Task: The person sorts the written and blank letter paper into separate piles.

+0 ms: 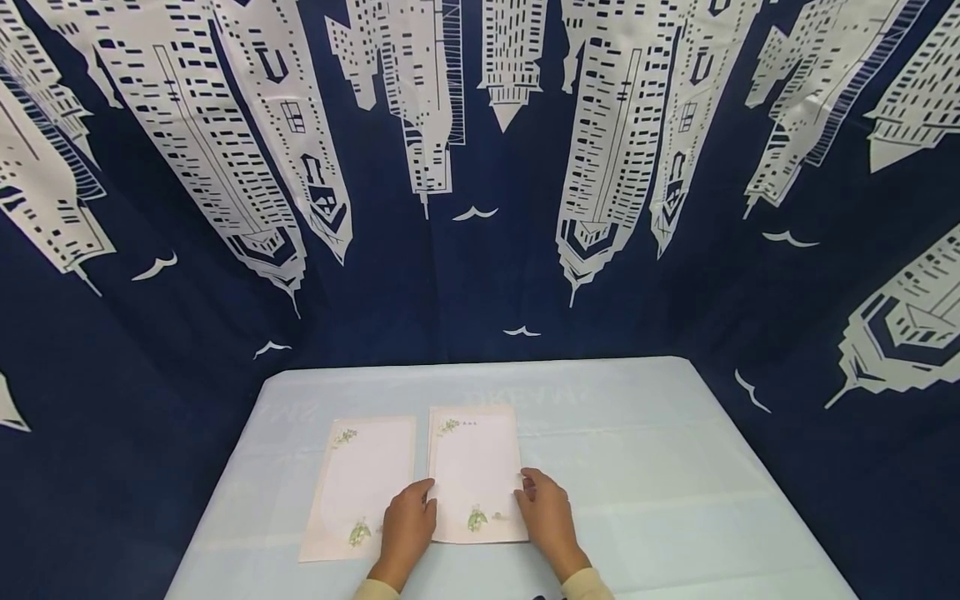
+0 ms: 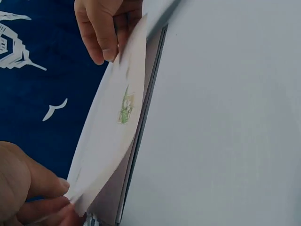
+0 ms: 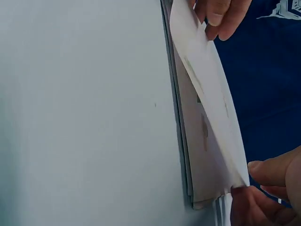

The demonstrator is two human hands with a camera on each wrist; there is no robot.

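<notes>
Both hands pinch opposite side edges of a pale pink-bordered sheet of paper [image 1: 477, 471] printed with green plants, small dark marks near its top. My left hand [image 1: 407, 525] holds its left edge, my right hand [image 1: 551, 518] its right edge. In the left wrist view, the sheet [image 2: 108, 113] bows up between my left hand [image 2: 30, 188] and my right hand [image 2: 108, 26]. Under it, the right wrist view shows another pinkish sheet [image 3: 195, 141] and thin layered dark edges. A similar printed sheet [image 1: 363, 492] lies flat to the left, partly behind my left hand.
A white-covered table [image 1: 660, 467] spreads around the papers. Beyond it and at its sides hangs a navy cloth [image 1: 465, 292] with white buildings and birds. Something small and dark [image 1: 538, 597] shows at the bottom edge of the head view.
</notes>
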